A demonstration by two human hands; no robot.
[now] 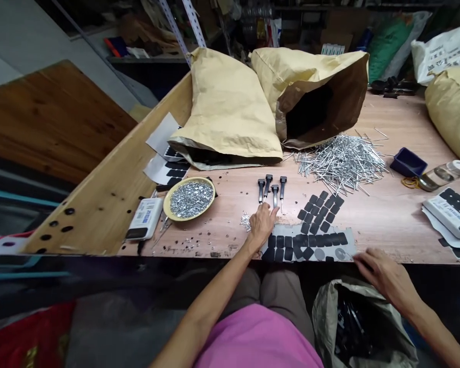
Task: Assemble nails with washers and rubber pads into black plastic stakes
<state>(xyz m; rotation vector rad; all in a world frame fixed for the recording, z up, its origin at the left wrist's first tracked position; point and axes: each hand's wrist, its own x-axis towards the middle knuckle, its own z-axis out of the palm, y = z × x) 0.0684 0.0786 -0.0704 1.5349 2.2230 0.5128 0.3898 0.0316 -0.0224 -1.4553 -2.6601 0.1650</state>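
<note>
My left hand (262,223) is over the table, thumb and fingers apart, its fingertips at the lower ends of several black T-headed parts (275,194) with thin metal shanks. Beside it lies a small pile of tiny metal pieces (246,221). My right hand (385,273) is at the table's front edge, fingers drawn together near the right end of a grey sheet (348,236). What its fingertips pinch is too small to make out. Rows of black rounded-square pads (301,240) lie on the sheet, and more loose pads (315,210) lie just behind it.
A yellow bowl (168,208) of small metal pieces stands left. Behind are paper sacks (230,102) and a heap of metal pins (341,162). At right are a blue tray (408,162) and a bottle (440,175). An open bag (325,306) sits below the table edge.
</note>
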